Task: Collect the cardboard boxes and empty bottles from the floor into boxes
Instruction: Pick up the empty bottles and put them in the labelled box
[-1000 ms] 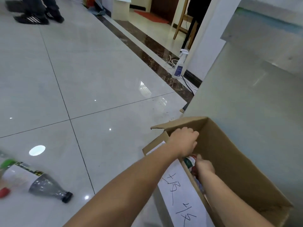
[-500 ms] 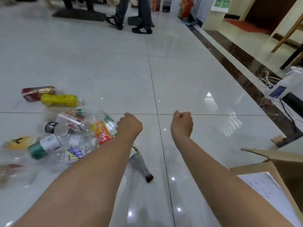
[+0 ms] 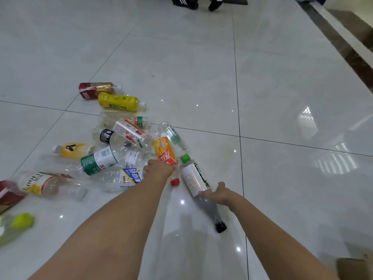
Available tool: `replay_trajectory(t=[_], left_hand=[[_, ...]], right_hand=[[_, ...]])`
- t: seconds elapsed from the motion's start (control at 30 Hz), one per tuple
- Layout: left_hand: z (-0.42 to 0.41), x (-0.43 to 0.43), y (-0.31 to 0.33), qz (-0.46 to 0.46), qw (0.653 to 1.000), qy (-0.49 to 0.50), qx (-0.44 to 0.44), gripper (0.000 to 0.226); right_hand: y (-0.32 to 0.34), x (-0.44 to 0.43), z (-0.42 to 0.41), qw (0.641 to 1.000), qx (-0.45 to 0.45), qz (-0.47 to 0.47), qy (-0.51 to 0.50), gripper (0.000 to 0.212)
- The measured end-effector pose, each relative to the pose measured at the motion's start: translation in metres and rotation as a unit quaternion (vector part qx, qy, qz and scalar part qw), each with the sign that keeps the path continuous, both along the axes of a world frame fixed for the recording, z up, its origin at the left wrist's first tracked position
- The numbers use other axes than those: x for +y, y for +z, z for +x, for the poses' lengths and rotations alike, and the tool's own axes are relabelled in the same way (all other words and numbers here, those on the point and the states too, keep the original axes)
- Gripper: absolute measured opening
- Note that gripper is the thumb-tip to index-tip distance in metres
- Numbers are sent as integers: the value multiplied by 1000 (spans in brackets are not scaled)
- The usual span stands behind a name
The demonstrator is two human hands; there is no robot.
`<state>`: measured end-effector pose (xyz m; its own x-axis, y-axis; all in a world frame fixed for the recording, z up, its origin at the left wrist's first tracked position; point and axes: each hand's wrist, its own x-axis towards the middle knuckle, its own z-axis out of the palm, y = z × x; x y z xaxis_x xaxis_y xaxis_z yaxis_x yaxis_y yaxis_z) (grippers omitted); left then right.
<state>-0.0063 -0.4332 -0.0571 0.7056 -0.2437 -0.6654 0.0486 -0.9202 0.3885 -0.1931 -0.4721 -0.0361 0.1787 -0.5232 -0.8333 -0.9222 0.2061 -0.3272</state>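
The right hand (image 3: 219,194) lies on the dark bottle (image 3: 194,179), which carries a white label. The fingers (image 3: 202,193) are laid across its body and the thumb stands apart, so the grip is not closed yet. This bottle lies on the floor (image 3: 282,98) with its black cap (image 3: 221,227) pointing to 5 o'clock. The left hand (image 3: 159,168), at 9 o'clock from the bottle, is curled at the near end of the orange carton (image 3: 165,151). Its fingers are hidden behind its own back, so I cannot tell if it holds something.

I think the main risk is rolling. The bottle is round and the tiles look glossy, so a push from one side only may send it toward 9 o'clock, against the red cap (image 3: 175,181). The pile (image 3: 113,156), at 9 to 10 o'clock, has bottles resting on each other. Pulling the carton out may make them scatter.

The cardboard box (image 3: 351,267) shows only one corner at 5 o'clock of the view, well apart from the hands, and the frame cuts off the rest. The clear bottles in the pile are hard to separate from each other. The things at 8 o'clock are blurred and cut off. I cannot tell whether the red cap is loose or belongs to a bottle under the arm.
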Motion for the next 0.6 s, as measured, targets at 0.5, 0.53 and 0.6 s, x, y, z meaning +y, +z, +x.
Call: replay_trajectory(t=[0.5,0.53,0.6], left_hand=[[-26,-29,-68,42,996,58,-47,63],[-29,-29,-63,54,996,55,-52,62],[-37,-27,-44,64,994,60,-59,58]], right_hand=[[-20,4,-3,994,4,108,-2,60],[-22,2,-3,994,4,107,-25,66],[-28,-2,-6,991,-12,105,-80,77]])
